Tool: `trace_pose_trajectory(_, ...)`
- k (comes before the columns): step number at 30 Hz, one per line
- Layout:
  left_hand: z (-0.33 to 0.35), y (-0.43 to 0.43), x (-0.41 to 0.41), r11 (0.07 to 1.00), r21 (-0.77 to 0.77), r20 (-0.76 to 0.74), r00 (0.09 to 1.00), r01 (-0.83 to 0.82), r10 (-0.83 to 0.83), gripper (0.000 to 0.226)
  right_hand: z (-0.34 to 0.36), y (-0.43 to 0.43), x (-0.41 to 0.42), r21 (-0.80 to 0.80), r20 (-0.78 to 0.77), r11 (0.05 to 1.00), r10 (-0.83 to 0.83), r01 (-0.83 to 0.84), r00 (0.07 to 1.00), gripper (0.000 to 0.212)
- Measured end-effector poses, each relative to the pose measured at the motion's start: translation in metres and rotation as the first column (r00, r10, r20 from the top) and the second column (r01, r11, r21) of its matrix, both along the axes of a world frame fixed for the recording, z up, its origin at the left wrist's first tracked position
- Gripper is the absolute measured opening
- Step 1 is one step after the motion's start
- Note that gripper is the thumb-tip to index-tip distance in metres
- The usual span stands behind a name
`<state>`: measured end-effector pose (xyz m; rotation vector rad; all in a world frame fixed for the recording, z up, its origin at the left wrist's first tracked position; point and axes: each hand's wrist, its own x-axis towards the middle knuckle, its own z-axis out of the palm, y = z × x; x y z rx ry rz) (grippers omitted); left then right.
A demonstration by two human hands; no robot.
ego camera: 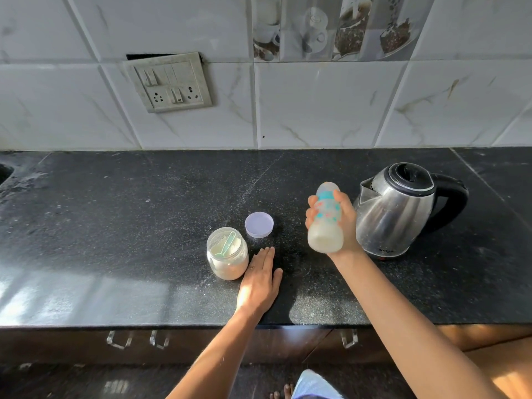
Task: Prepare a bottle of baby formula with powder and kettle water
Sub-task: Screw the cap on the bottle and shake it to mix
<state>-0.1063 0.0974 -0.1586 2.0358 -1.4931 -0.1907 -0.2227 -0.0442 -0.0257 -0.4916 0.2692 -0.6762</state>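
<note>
My right hand [344, 223] grips a baby bottle [326, 218] in the air above the black counter, just left of the steel kettle [398, 210]. The bottle is blurred and tilted, with pale milky liquid in the end nearer me. My left hand [260, 280] lies flat and empty on the counter, fingers together, beside an open clear jar of powder [227, 254]. A green scoop [227, 244] rests inside the jar. The jar's lilac lid [259, 224] lies on the counter behind my left hand.
The black stone counter [144, 220] runs wall to wall, its front edge close to me above drawers with clear handles [119, 339]. A switch and socket panel [169, 82] is set in the tiled wall. A sink edge [4, 172] shows at far left.
</note>
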Motion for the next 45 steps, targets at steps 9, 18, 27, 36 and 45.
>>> trace_pose_trajectory(9,-0.004,-0.004,0.001,0.997,0.071,0.103,0.994,0.024,-0.031,0.061,-0.014,0.019,0.001,0.024,-0.263,1.0,0.001,0.005,0.965,0.031)
trace_pose_trajectory(18,-0.004,-0.005,0.002,0.996,0.089,0.101,0.995,0.015,-0.024,0.057,-0.017,0.034,0.0,0.033,-0.308,0.999,0.016,-0.006,0.951,0.03)
trace_pose_trajectory(27,-0.006,-0.005,0.001,0.996,0.093,0.082,0.996,0.009,-0.017,0.061,-0.012,0.034,0.0,-0.033,-0.314,0.999,-0.036,0.027,0.949,0.033)
trace_pose_trajectory(36,-0.007,-0.005,0.001,0.996,0.094,0.079,0.997,0.008,-0.015,0.058,-0.014,0.038,-0.004,0.038,-0.28,0.999,0.016,-0.005,0.96,0.032)
trace_pose_trajectory(45,-0.004,-0.005,-0.002,0.996,0.091,0.08,0.997,0.0,-0.007,0.06,-0.005,0.024,-0.004,0.055,-0.332,0.997,0.07,-0.055,0.94,0.039)
